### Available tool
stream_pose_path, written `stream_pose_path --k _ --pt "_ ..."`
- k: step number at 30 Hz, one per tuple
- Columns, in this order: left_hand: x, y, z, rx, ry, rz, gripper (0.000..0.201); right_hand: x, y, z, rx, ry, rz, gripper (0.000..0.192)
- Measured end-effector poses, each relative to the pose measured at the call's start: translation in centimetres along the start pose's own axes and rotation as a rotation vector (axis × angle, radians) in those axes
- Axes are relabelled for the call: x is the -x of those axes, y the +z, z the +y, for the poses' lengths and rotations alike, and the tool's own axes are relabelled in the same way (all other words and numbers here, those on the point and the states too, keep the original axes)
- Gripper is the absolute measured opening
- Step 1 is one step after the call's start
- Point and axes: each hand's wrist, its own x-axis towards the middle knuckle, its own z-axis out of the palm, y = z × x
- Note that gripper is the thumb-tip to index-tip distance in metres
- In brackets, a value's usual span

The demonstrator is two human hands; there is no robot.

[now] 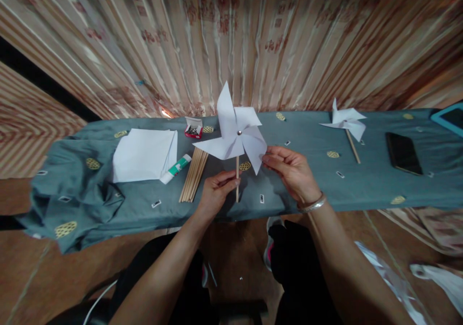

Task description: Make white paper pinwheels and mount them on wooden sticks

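Observation:
A white paper pinwheel (231, 139) stands upright in front of me, a round metal pin at its centre and a wooden stick (238, 190) below. My left hand (219, 190) pinches that stick between thumb and fingers. At the right-hand blade, my right hand (291, 170) has its thumb and forefinger closed on the paper edge; a silvery bracelet circles the wrist. Left of the pinwheel lies a bundle of wooden sticks (193, 178). Close by are a green-and-white glue stick (176, 169) and an open red box (193, 128) of small metal pins.
A stack of white paper (142, 155) lies on the left of the cloth-covered table (307, 190). Farther right are a second pinwheel (347, 121), a black phone (403, 153) and a blue-edged device (450, 120). A patterned curtain (231, 40) hangs behind the table.

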Motion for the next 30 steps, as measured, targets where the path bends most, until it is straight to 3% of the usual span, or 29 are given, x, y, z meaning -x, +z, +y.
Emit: stream_pose_path --k 9,14,16,18,20,22,26,30 --pt "0.0 0.0 0.0 -0.012 0.035 -0.019 0.03 0.5 1.1 0.4 -0.017 0.008 -0.089 0.036" --pt "0.0 -0.1 0.0 -0.04 0.046 -0.036 0.026 0.7 0.6 -0.1 0.157 -0.016 -0.149 0.037" --pt "0.0 -0.1 0.0 -0.026 0.041 -0.028 0.026 0.5 -0.3 -0.4 0.28 -0.094 -0.095 0.039" --pt "0.0 -0.1 -0.1 -0.014 0.025 -0.026 0.027 0.0 -1.3 -0.5 0.361 -0.215 0.052 0.04" --pt "0.0 -0.1 -0.2 -0.019 0.001 -0.043 0.027 -0.7 -2.2 -0.3 0.373 -0.331 0.213 0.036" --pt "0.1 -0.1 -0.2 -0.034 -0.011 -0.065 0.027 -1.4 -2.8 0.2 0.352 -0.42 0.297 0.037" --pt "0.3 0.1 -0.1 -0.059 -0.027 -0.103 0.031 -2.3 -3.2 1.3 0.368 -0.482 0.251 0.048" --pt "0.5 0.2 0.1 -0.063 -0.046 -0.123 0.032 -2.5 -3.1 1.6 0.34 -0.431 0.141 0.05"
